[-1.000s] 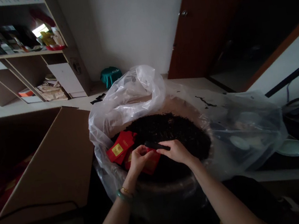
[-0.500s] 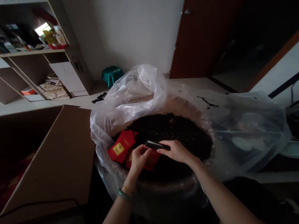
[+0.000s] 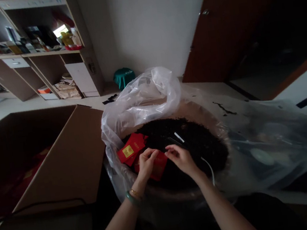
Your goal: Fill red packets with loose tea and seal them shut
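My left hand (image 3: 146, 164) is closed in a pinch on the top edge of a red packet (image 3: 160, 166). At the packet's other top corner, the thumb and fingers of my right hand (image 3: 182, 160) are pinched together. Under and beside my left hand, more red packets (image 3: 133, 145) with a gold label lie in a heap. Dark loose leaves (image 3: 203, 142) fill a wide round container lined with clear plastic (image 3: 139, 98). Just beyond my right hand, a small black tool with a pale strip (image 3: 178, 137) rests on the leaves.
An open cardboard box (image 3: 70, 157) with red packets inside stands at the left. A white cord (image 3: 210, 169) curves by my right forearm. Clear plastic sheeting (image 3: 274, 143) spreads to the right. Behind are a green-covered bin (image 3: 124, 77), a shelf desk (image 3: 81, 77) and a brown door (image 3: 212, 45).
My right hand has let go of the black tool, which now lies on the leaves, and its fingers are at the packet's edge. The view has shifted slightly left.
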A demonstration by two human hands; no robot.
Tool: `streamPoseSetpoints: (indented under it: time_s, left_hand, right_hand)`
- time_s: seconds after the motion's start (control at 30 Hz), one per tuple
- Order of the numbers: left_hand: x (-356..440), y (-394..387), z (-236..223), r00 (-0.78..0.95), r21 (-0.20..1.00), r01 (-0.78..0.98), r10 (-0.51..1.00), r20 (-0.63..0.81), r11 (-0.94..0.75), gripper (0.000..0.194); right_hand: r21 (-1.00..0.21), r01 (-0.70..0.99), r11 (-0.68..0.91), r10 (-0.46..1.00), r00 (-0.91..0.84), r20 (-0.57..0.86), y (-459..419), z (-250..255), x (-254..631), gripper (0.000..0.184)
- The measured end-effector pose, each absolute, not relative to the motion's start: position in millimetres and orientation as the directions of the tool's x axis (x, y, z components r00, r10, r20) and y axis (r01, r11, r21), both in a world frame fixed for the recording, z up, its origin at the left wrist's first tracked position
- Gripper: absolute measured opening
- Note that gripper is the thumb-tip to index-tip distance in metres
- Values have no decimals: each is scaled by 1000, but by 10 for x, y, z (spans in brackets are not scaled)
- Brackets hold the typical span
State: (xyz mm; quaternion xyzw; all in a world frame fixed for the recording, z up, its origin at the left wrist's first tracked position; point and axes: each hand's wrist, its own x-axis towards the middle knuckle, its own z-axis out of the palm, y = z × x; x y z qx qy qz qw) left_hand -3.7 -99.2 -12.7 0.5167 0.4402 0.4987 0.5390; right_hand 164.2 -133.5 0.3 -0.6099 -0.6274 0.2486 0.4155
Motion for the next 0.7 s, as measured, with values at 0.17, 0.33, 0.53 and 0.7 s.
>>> streamPoseSetpoints:
  time_s: [0.17, 0.33, 0.53, 0.7]
  left_hand:
    - [-28, -1025, -125, 197, 992, -116, 980, -29, 53, 29]
    - [57, -1093, -213, 421, 990, 44, 896, -143, 137, 38]
    - [-200, -1017, 223, 65, 969, -241, 995, 70, -53, 41]
    - [-609, -789, 586, -489, 852, -206, 805, 336, -481, 63]
  right_hand:
    - [-927, 371, 55, 965, 220, 145, -1400, -54, 1394, 32]
    - [-987, -158, 10, 861, 504, -73, -1324, -220, 1576, 46]
    - [-921, -386, 47, 840, 515, -173, -1298, -341, 1688, 48]
    - [-947, -321, 15, 850, 502, -157, -1283, -376, 1654, 50]
